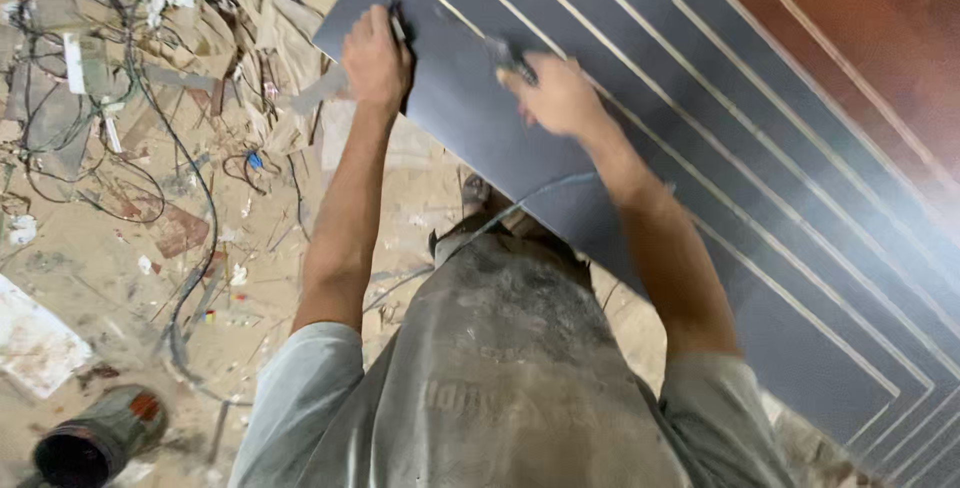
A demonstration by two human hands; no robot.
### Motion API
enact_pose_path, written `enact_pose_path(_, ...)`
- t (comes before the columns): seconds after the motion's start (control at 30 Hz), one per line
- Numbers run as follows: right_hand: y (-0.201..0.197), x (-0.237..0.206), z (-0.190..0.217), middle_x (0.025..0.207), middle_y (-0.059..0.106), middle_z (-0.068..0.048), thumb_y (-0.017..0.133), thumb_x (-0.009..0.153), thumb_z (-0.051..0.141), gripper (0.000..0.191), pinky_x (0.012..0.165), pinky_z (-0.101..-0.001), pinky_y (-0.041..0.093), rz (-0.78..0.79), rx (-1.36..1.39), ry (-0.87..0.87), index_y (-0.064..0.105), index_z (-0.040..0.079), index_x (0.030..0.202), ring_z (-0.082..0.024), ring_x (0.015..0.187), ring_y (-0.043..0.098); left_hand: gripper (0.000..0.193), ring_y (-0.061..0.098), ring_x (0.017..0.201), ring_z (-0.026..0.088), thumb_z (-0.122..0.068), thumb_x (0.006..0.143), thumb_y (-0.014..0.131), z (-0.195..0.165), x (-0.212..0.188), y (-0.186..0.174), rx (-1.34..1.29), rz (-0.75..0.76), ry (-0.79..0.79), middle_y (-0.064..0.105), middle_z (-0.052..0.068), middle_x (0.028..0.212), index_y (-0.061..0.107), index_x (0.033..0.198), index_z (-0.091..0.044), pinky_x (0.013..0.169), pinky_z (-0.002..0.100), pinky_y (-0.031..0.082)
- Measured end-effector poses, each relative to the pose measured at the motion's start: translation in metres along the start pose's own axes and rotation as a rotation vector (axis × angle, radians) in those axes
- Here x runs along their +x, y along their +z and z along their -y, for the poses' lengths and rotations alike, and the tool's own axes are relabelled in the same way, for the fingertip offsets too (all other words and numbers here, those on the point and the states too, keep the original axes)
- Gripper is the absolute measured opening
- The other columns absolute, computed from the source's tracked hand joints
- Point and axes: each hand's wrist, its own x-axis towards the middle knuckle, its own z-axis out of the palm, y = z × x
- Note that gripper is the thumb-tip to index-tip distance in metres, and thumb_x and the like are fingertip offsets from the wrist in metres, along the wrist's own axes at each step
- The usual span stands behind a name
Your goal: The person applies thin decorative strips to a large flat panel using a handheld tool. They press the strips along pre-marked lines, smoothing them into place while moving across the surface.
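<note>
A large dark grey panel (640, 118) with thin pale inlaid lines slants across the right half of the view. My left hand (375, 58) rests on its upper left corner, closed on a small dark stick-like object (398, 26) pressed against the surface. Further right on the panel, my right hand (558, 96) grips a small dark tool (508, 58), which is blurred. The two hands are about a hand's width apart. My grey dusty shirt (500, 368) fills the bottom middle.
A red-brown wooden surface (860, 18) lies beyond the panel at the top right. The sandy floor on the left is littered with black cables (190, 198), wood scraps and debris. A dark round can (95, 438) lies at the bottom left beside a white slab (30, 343).
</note>
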Motion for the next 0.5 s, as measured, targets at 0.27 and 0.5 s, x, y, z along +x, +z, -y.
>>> enact_pose_path(0.27, -0.006, -0.045, -0.042, 0.063, 0.069, -0.008, 0.061, 0.100, 0.044, 0.042, 0.055, -0.0373, 0.058, 0.029, 0.106, 0.029, 0.066, 0.002, 0.105, -0.019, 0.054, 0.070, 0.029, 0.069, 0.079, 0.038, -0.007, 0.087, 0.071, 0.005, -0.030, 0.002, -0.066, -0.093, 0.087, 0.073, 0.016, 0.092, 0.068, 0.117, -0.007, 0.068, 0.049, 0.054)
enact_pose_path(0.5, -0.060, -0.241, -0.157, 0.068, 0.069, -0.013, 0.055, 0.104, 0.052, 0.054, 0.062, -0.0415, 0.057, 0.012, -0.060, 0.209, 0.068, -0.001, 0.102, -0.023, 0.059, 0.071, 0.006, 0.074, 0.077, 0.028, -0.005, 0.098, 0.070, 0.004, -0.046, -0.007, -0.111, -0.064, 0.348, 0.076, 0.013, 0.093, 0.069, 0.104, -0.005, 0.067, 0.038, 0.060)
